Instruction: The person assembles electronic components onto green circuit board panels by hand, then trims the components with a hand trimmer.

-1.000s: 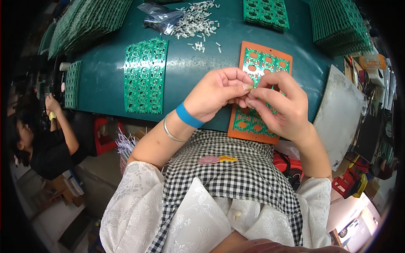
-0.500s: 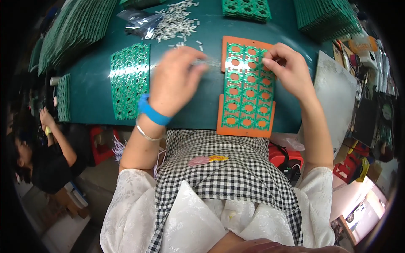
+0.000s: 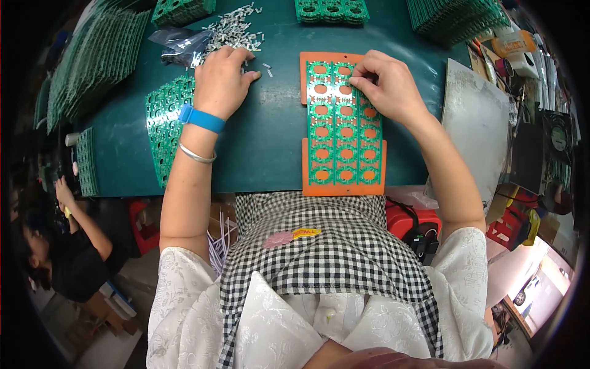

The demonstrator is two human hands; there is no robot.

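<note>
A green circuit board panel (image 3: 346, 132) with rows of oval openings lies on an orange plate (image 3: 312, 161), near the front edge of the table. My right hand (image 3: 393, 89) is over the panel's upper right part, thumb and fingertips pinched together close to its surface. Whatever that pinch may hold is too small to see. At the near edge of a heap of small white parts (image 3: 236, 31), my left hand (image 3: 221, 83) reaches with its thumb held apart from the fingers. Its fingertips are partly hidden. Beneath and beside the left wrist lies another green panel (image 3: 161, 123).
Tall stacks of green panels stand at the far left (image 3: 95, 61) and far right (image 3: 458, 18). Another stack (image 3: 332, 11) is at the back. A dark plastic bag (image 3: 181, 44) touches the white parts. A grey metal sheet (image 3: 473, 129) is at right. Another person (image 3: 80, 240) sits at left.
My left hand has moved left and away from me, from beside the orange plate to the white parts. My right hand stays pinched over the panel. The whole view has shifted slightly.
</note>
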